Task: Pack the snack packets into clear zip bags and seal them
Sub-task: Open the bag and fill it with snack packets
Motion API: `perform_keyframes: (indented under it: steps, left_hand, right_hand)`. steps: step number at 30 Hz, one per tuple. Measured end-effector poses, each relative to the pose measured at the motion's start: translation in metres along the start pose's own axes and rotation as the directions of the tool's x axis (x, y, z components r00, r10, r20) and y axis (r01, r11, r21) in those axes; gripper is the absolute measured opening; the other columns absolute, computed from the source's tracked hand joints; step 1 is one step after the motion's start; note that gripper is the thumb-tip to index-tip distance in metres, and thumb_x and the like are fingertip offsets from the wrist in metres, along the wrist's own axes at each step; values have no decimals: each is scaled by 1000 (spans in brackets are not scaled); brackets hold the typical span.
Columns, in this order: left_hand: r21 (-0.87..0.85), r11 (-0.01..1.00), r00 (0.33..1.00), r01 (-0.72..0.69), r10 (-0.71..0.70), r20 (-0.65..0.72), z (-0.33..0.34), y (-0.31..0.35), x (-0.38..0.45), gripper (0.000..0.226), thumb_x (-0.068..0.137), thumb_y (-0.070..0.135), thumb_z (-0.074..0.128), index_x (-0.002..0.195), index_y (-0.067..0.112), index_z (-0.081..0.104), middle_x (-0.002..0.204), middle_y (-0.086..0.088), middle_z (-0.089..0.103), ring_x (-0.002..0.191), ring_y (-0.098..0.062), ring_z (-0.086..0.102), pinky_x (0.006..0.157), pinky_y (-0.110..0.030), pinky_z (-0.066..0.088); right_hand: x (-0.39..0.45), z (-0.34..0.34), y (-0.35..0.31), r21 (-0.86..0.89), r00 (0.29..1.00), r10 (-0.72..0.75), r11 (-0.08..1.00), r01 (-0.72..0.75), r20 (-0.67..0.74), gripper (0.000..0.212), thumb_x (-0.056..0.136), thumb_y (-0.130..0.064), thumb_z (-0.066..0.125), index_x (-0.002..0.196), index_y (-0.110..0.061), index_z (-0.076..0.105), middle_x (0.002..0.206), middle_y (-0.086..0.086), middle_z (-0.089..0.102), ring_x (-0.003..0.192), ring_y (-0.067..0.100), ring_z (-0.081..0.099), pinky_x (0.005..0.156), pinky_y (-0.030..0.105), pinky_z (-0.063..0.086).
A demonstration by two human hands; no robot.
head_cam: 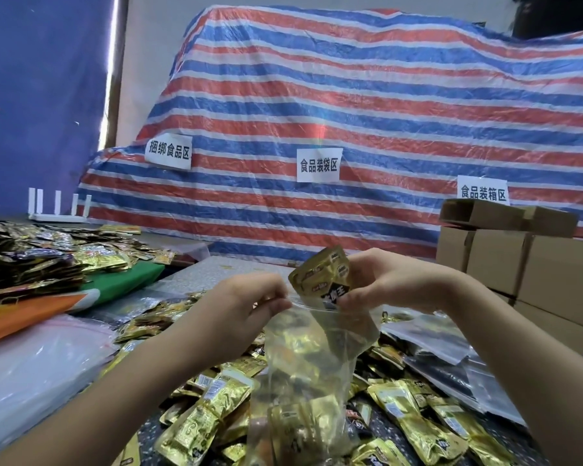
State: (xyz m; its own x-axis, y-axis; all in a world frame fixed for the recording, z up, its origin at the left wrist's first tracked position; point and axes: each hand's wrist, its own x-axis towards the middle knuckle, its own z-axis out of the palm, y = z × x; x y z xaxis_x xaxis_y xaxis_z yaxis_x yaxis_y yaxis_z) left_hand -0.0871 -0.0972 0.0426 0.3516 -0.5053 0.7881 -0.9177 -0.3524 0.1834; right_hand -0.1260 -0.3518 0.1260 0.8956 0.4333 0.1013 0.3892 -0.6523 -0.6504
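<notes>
A clear zip bag (312, 361) hangs open in front of me with several gold snack packets inside. My left hand (236, 307) pinches the bag's left rim. My right hand (384, 280) grips a gold and black snack packet (320, 275) whose lower end sits in the bag's mouth. Below, a heap of loose gold snack packets (414, 418) covers the table.
A stack of empty clear bags (31, 361) lies at the left, with another pile of packets (37, 257) behind it on green and orange sheets. Filled zip bags (431, 341) lie at the right, by cardboard boxes (525, 264). A striped tarp (350, 112) stands behind.
</notes>
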Motion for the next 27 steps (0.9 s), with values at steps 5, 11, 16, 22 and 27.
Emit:
perform_keyframes:
  steps: [5, 11, 16, 22, 27]
  left_hand:
    - [-38, 996, 995, 81, -79, 58, -1, -4, -1, 11, 93, 26, 64, 82, 31, 62, 69, 17, 58, 69, -9, 57, 60, -19, 42]
    - [-127, 977, 974, 172, -149, 172, -8, -2, -2, 7, 85, 35, 66, 85, 29, 70, 76, 11, 70, 72, -10, 66, 70, -33, 58]
    - [-208, 961, 980, 185, -165, 107, -9, -2, -2, 13, 81, 27, 73, 86, 17, 77, 74, 5, 74, 69, -10, 70, 70, -31, 59]
    - [-299, 929, 976, 218, -205, 75, -6, -3, -4, 16, 74, 29, 75, 83, 17, 72, 74, 2, 74, 66, -12, 72, 67, -25, 59]
    - [-338, 911, 972, 237, -222, 83, -5, -1, -3, 17, 75, 26, 72, 86, 16, 65, 80, 1, 74, 71, -13, 73, 70, -29, 60]
  right_hand:
    - [3, 3, -11, -228, 997, 73, 971, -69, 10, 18, 90, -9, 70, 108, -12, 68, 104, 8, 74, 97, 26, 71, 91, 48, 57]
    - [2, 7, -18, -314, 993, 110, 945, -90, 49, 11, 90, -14, 71, 99, -20, 69, 94, -4, 76, 87, 12, 72, 78, 28, 58]
    - [1, 6, -24, -334, 992, 114, 939, -88, 58, 12, 90, -14, 72, 101, -17, 70, 98, -1, 76, 91, 15, 73, 86, 36, 59]
    - [1, 6, -31, -347, 989, 125, 934, -88, 84, 14, 88, -15, 74, 87, -28, 70, 87, -9, 75, 82, 7, 72, 76, 27, 57]
    - [0, 8, -32, -372, 979, 171, 921, -119, 108, 22, 89, -13, 72, 79, -31, 65, 70, -20, 70, 65, -5, 66, 58, 11, 49]
